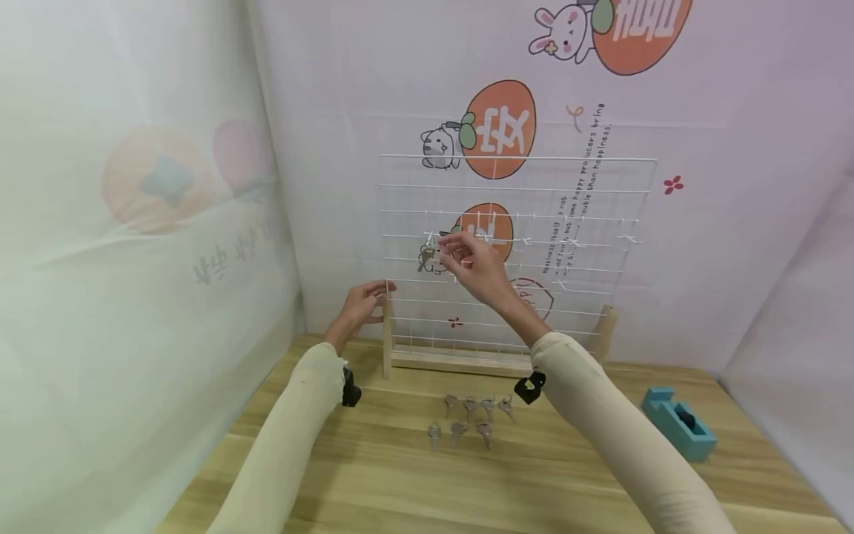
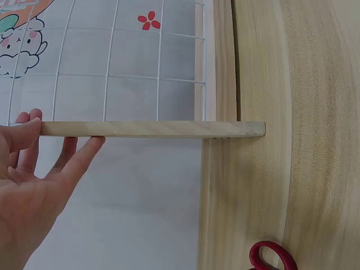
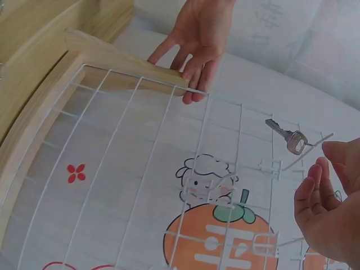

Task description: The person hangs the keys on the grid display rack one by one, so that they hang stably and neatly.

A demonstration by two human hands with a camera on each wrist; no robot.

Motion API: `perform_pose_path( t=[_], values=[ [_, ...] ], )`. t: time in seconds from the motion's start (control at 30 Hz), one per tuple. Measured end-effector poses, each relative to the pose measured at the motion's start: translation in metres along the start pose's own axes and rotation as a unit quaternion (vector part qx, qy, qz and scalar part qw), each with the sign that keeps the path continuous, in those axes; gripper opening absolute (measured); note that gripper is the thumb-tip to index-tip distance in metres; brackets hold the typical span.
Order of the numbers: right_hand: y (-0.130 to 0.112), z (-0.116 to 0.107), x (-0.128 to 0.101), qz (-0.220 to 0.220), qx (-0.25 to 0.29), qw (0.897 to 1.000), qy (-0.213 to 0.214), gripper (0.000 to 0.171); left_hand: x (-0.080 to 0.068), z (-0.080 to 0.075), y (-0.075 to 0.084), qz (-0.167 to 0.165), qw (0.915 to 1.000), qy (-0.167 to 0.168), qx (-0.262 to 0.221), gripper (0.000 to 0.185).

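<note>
A white wire grid rack (image 1: 507,300) stands upright on a wooden base, with white hooks along its upper part. My left hand (image 1: 363,304) grips the rack's wooden side post (image 2: 152,129), thumb on one face and fingers on the other. One key (image 3: 295,140) hangs from a hook (image 3: 306,152) on the left side of the grid. Right beside that hook is my right hand (image 1: 477,267), its fingers loosely bent and nothing held between them; in the right wrist view the thumb is close to the hook's tip.
Several loose keys (image 1: 457,432) lie in two rows on the wooden table (image 1: 387,482) before the rack. A teal holder (image 1: 680,426) with a dark item inside sits at the right. Red handles (image 2: 273,253) show at the left wrist view's lower edge. Printed cloth hangs behind.
</note>
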State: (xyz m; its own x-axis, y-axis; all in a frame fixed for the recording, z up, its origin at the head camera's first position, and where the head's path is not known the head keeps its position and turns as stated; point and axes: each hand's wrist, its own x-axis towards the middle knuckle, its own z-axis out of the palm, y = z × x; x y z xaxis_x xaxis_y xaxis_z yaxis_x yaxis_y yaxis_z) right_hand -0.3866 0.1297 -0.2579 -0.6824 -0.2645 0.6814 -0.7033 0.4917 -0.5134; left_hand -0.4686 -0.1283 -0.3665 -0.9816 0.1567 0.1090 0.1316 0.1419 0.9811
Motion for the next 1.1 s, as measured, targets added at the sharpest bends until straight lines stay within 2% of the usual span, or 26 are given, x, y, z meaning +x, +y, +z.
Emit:
perform_pose_path(
  t=[0.33,0.6,0.87,1.1],
  values=[
    [0.022,-0.004,-0.033,0.039,-0.023,0.998,-0.034,0.028,-0.002,-0.003,-0.003,0.003,0.9999,-0.013,0.004,0.041],
    [0.039,0.0,-0.059,0.028,-0.035,0.998,-0.046,0.025,0.001,-0.001,-0.004,0.008,0.9997,-0.024,0.005,0.04],
    [0.062,0.02,-0.083,0.005,-0.03,0.996,-0.08,0.025,0.003,-0.006,0.001,0.006,0.9996,-0.024,0.01,0.039],
    [0.087,0.038,-0.111,0.009,-0.041,0.993,-0.112,0.024,0.003,-0.003,-0.003,0.004,0.9996,-0.027,0.008,0.04]
  ],
)
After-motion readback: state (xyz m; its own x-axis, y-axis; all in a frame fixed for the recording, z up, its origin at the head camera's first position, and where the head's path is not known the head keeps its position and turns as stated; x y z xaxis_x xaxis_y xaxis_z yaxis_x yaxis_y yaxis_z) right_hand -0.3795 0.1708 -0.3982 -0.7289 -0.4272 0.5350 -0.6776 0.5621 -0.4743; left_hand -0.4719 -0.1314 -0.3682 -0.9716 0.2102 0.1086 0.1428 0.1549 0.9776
